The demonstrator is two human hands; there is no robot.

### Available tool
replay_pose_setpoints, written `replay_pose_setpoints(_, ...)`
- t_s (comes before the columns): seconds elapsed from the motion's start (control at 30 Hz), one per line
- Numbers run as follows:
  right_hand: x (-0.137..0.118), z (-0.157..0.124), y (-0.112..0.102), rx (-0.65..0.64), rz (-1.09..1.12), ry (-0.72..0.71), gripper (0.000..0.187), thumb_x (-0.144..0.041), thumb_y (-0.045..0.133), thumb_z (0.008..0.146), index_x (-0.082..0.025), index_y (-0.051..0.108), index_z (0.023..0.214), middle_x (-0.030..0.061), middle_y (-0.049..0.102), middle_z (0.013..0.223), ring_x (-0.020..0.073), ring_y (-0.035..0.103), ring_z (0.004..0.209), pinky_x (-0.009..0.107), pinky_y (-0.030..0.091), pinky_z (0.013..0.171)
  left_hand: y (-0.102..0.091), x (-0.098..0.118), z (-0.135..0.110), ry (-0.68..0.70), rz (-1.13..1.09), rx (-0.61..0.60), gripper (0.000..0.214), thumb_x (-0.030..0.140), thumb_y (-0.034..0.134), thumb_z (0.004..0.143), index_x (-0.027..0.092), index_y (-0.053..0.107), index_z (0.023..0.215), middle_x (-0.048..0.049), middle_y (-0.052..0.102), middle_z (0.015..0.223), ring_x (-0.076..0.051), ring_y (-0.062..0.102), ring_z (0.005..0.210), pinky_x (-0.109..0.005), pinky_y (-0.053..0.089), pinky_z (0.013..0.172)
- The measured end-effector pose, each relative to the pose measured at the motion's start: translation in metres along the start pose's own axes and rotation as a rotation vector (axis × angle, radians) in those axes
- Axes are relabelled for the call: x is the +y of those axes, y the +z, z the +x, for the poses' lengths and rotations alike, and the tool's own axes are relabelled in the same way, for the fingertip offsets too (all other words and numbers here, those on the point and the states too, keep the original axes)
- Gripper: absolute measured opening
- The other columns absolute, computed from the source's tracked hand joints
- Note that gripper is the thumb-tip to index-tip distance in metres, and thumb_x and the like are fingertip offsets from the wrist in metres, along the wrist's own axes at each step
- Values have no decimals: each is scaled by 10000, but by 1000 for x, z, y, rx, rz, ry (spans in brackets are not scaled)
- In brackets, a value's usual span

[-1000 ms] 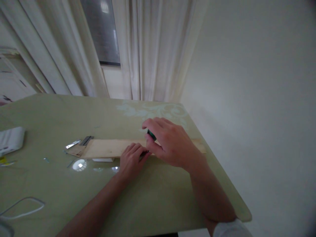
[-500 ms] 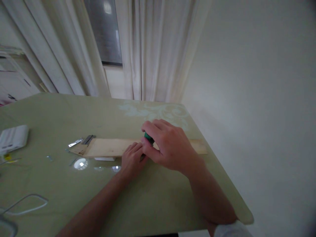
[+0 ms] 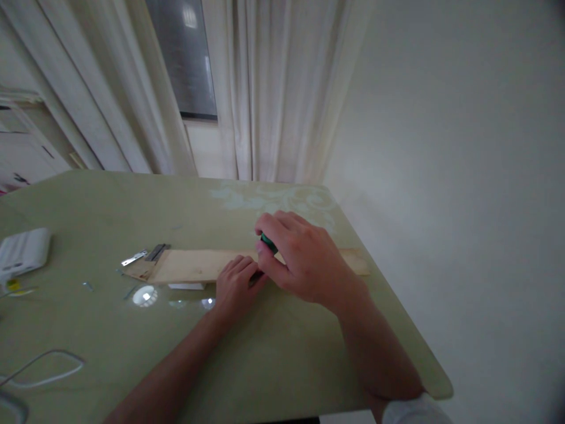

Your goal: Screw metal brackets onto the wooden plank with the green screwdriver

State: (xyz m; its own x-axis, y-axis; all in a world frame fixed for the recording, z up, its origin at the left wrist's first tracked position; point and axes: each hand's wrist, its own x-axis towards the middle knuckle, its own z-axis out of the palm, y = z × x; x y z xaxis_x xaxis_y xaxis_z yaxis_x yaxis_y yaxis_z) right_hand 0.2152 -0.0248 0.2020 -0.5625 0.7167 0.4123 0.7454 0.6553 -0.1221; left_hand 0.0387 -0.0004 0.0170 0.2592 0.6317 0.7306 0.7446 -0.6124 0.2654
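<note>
Wooden board point(image 3: 189, 265) lies lengthwise across the table point(image 3: 282, 368), roughly parallel to the far edge, its right end near the right edge. A white block point(image 3: 188, 287) shows under the board's near side. Left hand point(image 3: 235, 290): palm down, fingers together and bent, resting on the board near its middle; a small dark piece point(image 3: 255, 278) shows between thumb and forefinger, mostly hidden, and whether it is gripped is unclear. Right hand point(image 3: 304, 256): above the board, just beside the left, fingers curled and closed around a green handle point(image 3: 268, 242); the rest of the tool is concealed. At the board's left end, a grey hinge point(image 3: 155, 252); beside it, a silver metal plate point(image 3: 134, 257), tilted, over a brown piece point(image 3: 140, 269). Toward the table's left side: a small screw point(image 3: 88, 286), lying well apart from the board; a white device point(image 3: 26, 250), partly cut off by the view; a yellow item point(image 3: 13, 285), blurred, just nearer than the device. A looped white cable point(image 3: 48, 353) lies toward the near left. Curtains point(image 3: 282, 88) hang beyond the far edge; a bare wall point(image 3: 463, 176) stands beyond the right edge.
</note>
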Motion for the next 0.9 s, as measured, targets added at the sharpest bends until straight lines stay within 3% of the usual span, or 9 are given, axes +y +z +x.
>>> replay_pose_setpoints(0.1, 4, 2, -2, 15, -75, 126, 393, -566, 398, 1088, -232, 602, 1064, 35, 718, 902, 191, 613, 791, 314, 275, 622, -3, 0, 0, -2, -38, -41, 290, 401, 613, 1026, 220, 727, 830, -46, 710, 794, -209, 613, 775, -345, 486, 715)
replay_pose_setpoints(0.2, 12, 2, -5, -2, -100, 203, 368, -509, 367, 1110, -231, 600, 1049, 20, 703, 828, 174, 580, 703, 315, 245, 604, -5, -2, 0, 21, -61, -102, 237, 439, 688, 984, 216, 752, 932, -41, 717, 820, -211, 612, 798, -341, 493, 735)
replay_pose_setpoints(0.33, 15, -1, -7, -8, -32, 111, 194, -305, 417, 1072, -204, 578, 1107, 63, 718, 1016, 204, 621, 928, 306, 363, 709, -6, -5, -1, 54, -46, -122, 231, 434, 687, 986, 214, 754, 1012, -43, 720, 837, -218, 615, 808, -341, 496, 745)
replay_pose_setpoints(0.47, 8, -2, -4, -2, 23, -26, 191, -275, 474, 1021, -205, 580, 1163, 75, 712, 1129, 221, 612, 1071, 314, 405, 791, -6, -5, -1, 81, -26, -58, 310, 432, 578, 1045, 215, 733, 888, -59, 716, 835, -218, 623, 792, -342, 487, 714)
replay_pose_setpoints(0.6, 5, 2, -2, -20, -102, 103, 401, -576, 410, 1078, -232, 611, 1130, 40, 734, 888, 200, 631, 777, 316, 302, 620, -7, -3, 0, 46, -42, -84, 301, 437, 588, 1040, 215, 725, 889, -53, 710, 837, -216, 625, 803, -344, 493, 726)
replay_pose_setpoints(0.7, 7, 3, -3, -30, -173, 174, 407, -557, 371, 1095, -239, 624, 1105, 25, 715, 790, 187, 602, 671, 326, 231, 583, -7, -2, 0, 20, -55, -123, 246, 425, 648, 1010, 216, 729, 908, -41, 708, 834, -211, 618, 810, -340, 495, 738)
replay_pose_setpoints(0.8, 7, 2, -4, -22, -90, 75, 216, -349, 442, 1065, -228, 608, 1133, 40, 743, 954, 201, 648, 847, 318, 319, 643, -5, -3, -1, 25, -43, -95, 257, 405, 628, 1021, 216, 727, 877, -48, 711, 837, -214, 619, 801, -347, 492, 726)
replay_pose_setpoints(0.9, 5, 0, -2, -25, 16, -39, 217, -279, 497, 1008, -214, 588, 1194, 64, 735, 1135, 213, 639, 1033, 311, 387, 745, -3, -6, -3, 40, -42, -65, 279, 374, 586, 1038, 223, 722, 847, -56, 705, 825, -222, 619, 793, -355, 490, 709)
